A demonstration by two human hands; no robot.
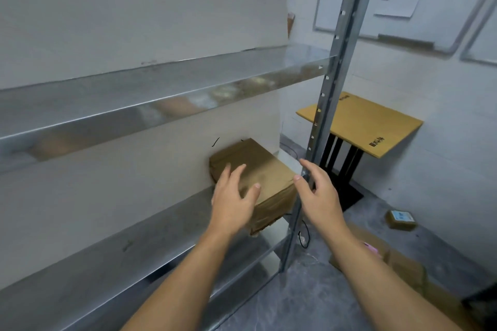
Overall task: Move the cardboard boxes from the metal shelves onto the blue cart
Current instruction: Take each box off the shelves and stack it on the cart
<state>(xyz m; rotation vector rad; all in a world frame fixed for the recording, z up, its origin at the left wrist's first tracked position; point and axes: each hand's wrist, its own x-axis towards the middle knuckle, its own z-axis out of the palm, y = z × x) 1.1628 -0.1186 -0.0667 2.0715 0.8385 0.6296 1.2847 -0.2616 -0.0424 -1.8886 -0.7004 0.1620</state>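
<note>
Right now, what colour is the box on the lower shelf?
The box is plain brown; head view.

1. The left hand [233, 200] and the right hand [321, 197] are both bare.
2. The forearms [183, 277] are bare along all the length that shows, from wrist to the near edge of the view.
3. The fingers [255, 188] are slim, with short, plain nails showing on both thumbs.
4. Blur hides finer detail.
</note>
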